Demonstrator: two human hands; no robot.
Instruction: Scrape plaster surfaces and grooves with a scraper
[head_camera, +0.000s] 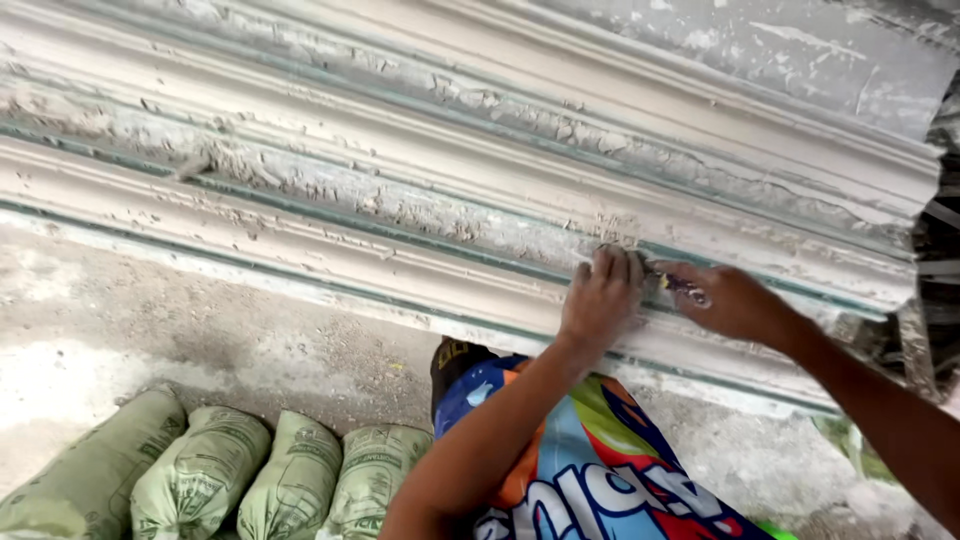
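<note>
Small tool (688, 291) between right fingers (672, 275)

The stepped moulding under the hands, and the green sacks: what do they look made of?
Moulding: probably plaster or cement, matt off-white, with a crumbly, pitted surface and chipped ridges. Sacks: likely woven plastic, dull green with printing, creased and bulging.

Soft, even daylight fills the scene — no hard shadows and no glare. The pale moulding (400, 190) far across the view is brightest, slightly washed out at far right. The right edge falls dark. Detail is soft throughout — the left hand (598, 300) and right hand (728, 300) look slightly smeared, and straight lines bow near the edges.
</note>
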